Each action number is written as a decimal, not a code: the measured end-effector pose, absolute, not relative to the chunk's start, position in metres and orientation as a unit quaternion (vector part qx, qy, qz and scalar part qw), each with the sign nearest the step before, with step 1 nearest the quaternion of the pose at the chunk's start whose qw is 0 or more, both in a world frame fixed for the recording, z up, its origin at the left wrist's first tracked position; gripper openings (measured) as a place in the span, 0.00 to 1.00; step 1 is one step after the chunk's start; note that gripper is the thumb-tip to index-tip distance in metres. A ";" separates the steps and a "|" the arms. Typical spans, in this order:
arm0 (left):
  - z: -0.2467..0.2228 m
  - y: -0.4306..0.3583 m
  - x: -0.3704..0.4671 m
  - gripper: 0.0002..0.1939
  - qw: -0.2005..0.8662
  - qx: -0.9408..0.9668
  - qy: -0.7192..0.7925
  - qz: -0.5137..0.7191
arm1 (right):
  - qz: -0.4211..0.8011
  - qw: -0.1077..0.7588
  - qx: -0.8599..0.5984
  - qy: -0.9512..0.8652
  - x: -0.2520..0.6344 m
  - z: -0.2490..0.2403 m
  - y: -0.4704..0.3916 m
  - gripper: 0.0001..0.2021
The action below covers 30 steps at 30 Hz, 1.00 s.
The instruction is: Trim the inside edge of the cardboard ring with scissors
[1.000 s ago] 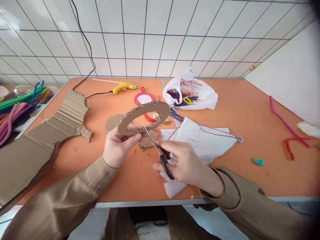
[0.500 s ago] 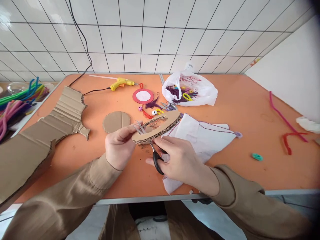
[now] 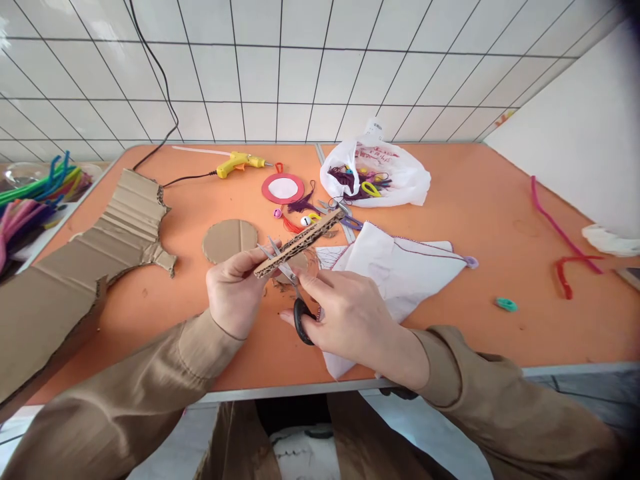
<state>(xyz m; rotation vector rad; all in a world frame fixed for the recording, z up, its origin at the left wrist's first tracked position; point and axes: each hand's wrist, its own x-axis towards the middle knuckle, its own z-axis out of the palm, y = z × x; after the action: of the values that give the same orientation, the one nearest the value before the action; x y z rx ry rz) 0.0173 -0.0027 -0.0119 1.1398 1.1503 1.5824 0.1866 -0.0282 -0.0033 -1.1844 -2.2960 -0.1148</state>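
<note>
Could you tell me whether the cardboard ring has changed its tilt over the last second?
Yes. The cardboard ring now shows edge-on above the orange table; earlier its hole faced the camera.

Looks like a hobby craft corner, maybe a classroom or home workspace. Orange tabletop [image 3: 500,220] pushed against a white tiled wall [image 3: 300,67], a corded yellow hot glue gun [image 3: 237,162], a pile of bright pipe cleaners [image 3: 30,200], torn brown corrugated cardboard [image 3: 75,267], and a white plastic bag of coloured bits [image 3: 380,177].
</note>
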 end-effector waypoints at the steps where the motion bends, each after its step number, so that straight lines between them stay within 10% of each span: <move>1: -0.011 -0.003 0.017 0.05 0.427 0.452 0.463 0.632 | -0.052 0.273 -0.440 -0.854 0.186 -0.003 -0.029 0.20; 24: -0.011 0.001 0.010 0.05 0.411 0.483 0.462 0.620 | -0.104 0.266 -0.427 -0.858 0.191 -0.012 -0.028 0.15; 30: -0.004 0.006 0.011 0.09 0.453 0.442 0.435 0.640 | 0.064 0.369 -0.398 -0.838 0.195 -0.017 -0.019 0.14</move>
<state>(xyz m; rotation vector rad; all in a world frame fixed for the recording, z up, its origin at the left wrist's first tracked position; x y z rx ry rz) 0.0107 0.0057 -0.0045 1.0921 1.0749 1.5802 0.1946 -0.0190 -0.0172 -1.0208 -2.1510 0.1633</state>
